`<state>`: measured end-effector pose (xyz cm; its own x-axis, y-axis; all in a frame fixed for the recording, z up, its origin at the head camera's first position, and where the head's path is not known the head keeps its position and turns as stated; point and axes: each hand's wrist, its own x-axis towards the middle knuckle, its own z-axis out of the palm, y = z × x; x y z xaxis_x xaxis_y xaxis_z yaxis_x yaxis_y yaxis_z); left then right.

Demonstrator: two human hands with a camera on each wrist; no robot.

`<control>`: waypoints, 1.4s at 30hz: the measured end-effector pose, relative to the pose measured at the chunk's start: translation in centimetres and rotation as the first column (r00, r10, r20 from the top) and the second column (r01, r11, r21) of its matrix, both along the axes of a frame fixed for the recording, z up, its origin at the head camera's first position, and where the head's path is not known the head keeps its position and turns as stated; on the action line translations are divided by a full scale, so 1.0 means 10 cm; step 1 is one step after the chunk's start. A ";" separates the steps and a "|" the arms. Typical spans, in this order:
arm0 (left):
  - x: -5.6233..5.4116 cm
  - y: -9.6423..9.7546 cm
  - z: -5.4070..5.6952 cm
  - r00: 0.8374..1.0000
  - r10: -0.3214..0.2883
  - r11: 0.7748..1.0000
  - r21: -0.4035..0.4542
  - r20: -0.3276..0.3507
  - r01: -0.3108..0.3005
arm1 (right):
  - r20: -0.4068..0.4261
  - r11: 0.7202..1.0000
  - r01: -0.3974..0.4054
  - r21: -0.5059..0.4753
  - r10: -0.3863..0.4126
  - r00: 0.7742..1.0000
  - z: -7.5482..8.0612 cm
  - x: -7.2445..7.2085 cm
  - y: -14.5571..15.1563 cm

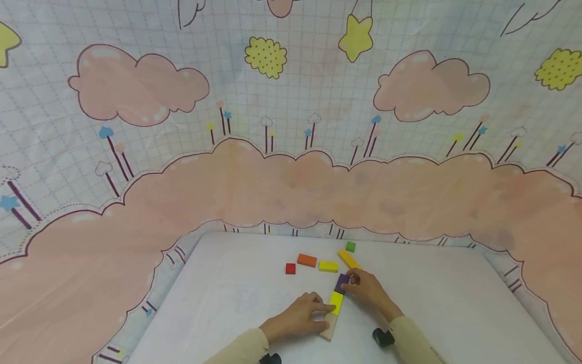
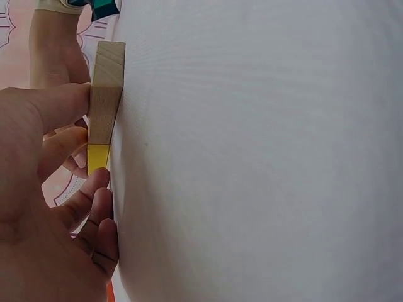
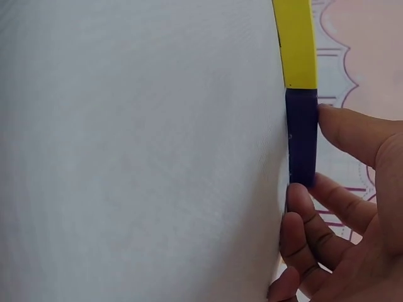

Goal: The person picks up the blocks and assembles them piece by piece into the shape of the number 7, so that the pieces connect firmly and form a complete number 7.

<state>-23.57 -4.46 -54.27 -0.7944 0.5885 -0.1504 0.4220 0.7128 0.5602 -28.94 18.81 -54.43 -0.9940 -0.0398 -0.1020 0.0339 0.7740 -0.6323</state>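
A plain wooden block (image 1: 329, 327), a yellow block (image 1: 336, 302) and a purple block (image 1: 341, 283) lie end to end in a slanting row on the white table. My left hand (image 1: 300, 316) is at the left of the row. Its thumb presses the wooden block (image 2: 106, 107), and its extended index finger reaches the yellow block; the other fingers are bent near the tabletop. At the far end, my right hand (image 1: 367, 290) holds the purple block (image 3: 302, 135), thumb on its upper face and fingertips at its far end. In the right wrist view, the purple block meets the yellow block (image 3: 299, 47).
Beyond the row lie a red cube (image 1: 290, 269), an orange block (image 1: 306, 260), a short yellow block (image 1: 328, 266), a long yellow-orange block (image 1: 349, 259) close to my right hand, and a green cube (image 1: 350, 246). A patterned cloth (image 1: 291, 187) hangs behind the table (image 1: 227, 283).
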 end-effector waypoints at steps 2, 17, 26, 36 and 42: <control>0.00 0.00 -0.01 1.000 0.001 1.000 0.004 0.001 -0.001 | -0.006 1.000 0.000 0.000 0.000 1.000 -0.01 0.00 0.00; 0.02 0.01 0.01 1.000 0.014 1.000 -0.001 0.006 -0.014 | -0.011 0.999 -0.033 0.019 0.034 0.999 -0.02 0.03 0.00; 0.01 0.01 -0.02 1.000 0.020 1.000 0.006 0.016 -0.020 | -0.009 0.999 -0.037 0.029 0.037 0.999 0.03 0.05 -0.01; 0.02 0.02 -0.03 1.000 0.014 1.000 0.001 0.002 -0.014 | 0.003 0.998 -0.035 0.053 0.035 0.999 0.02 0.05 -0.01; 0.05 0.02 -0.04 1.000 0.007 1.000 -0.019 -0.026 -0.007 | 0.008 0.998 -0.044 0.052 0.044 0.999 0.01 0.05 0.00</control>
<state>-23.05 -4.28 -54.63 -0.8020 0.5804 -0.1411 0.4311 0.7260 0.5358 -28.40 18.83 -54.37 -0.9907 -0.0777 -0.1115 0.0032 0.8067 -0.5910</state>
